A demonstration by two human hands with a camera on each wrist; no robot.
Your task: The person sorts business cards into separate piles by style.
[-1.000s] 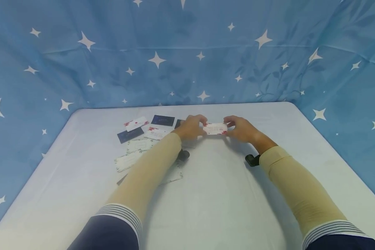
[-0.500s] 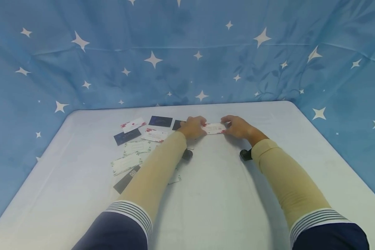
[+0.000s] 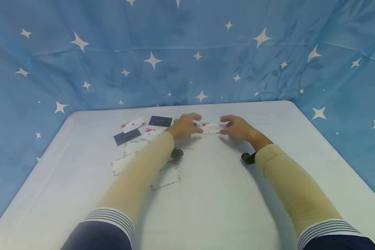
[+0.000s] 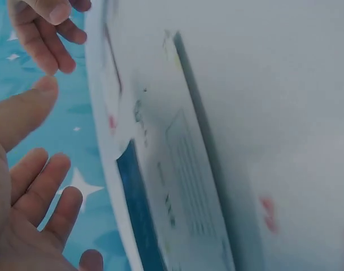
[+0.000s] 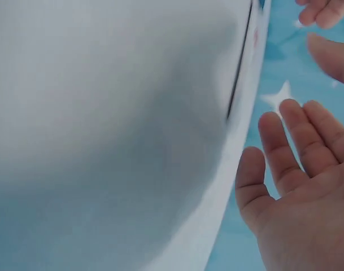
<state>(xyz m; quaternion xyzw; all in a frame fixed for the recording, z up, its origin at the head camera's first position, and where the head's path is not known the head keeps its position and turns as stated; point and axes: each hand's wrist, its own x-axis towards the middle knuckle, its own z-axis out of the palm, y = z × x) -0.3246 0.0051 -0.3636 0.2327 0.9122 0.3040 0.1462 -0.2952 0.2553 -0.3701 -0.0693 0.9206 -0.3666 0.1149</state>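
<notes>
A white business card with red floral corners (image 3: 211, 128) lies near the far side of the table, between my two hands. My left hand (image 3: 185, 126) is at its left edge, thumb and fingers spread apart. At the card's right edge my right hand (image 3: 237, 127) has a gap between its thumb and forefinger. In the left wrist view, the left hand (image 4: 25, 209) has relaxed fingers and holds nothing. Likewise, the right hand (image 5: 307, 169) shows loose, slightly bent fingers in the right wrist view. Under the left hand, some cards are partly hidden.
Left of the hands, several cards lie spread out: dark blue cards (image 3: 160, 121), red-floral white ones (image 3: 133, 124) and leaf-bordered ones (image 3: 170, 177). The left forearm covers part of them. A starry blue curtain (image 3: 193, 80) hangs behind the white table (image 3: 225, 201).
Both hands held the red-floral card by its ends and lowered it to the table. Now they have let go, and the left hand has moved a little left.
</notes>
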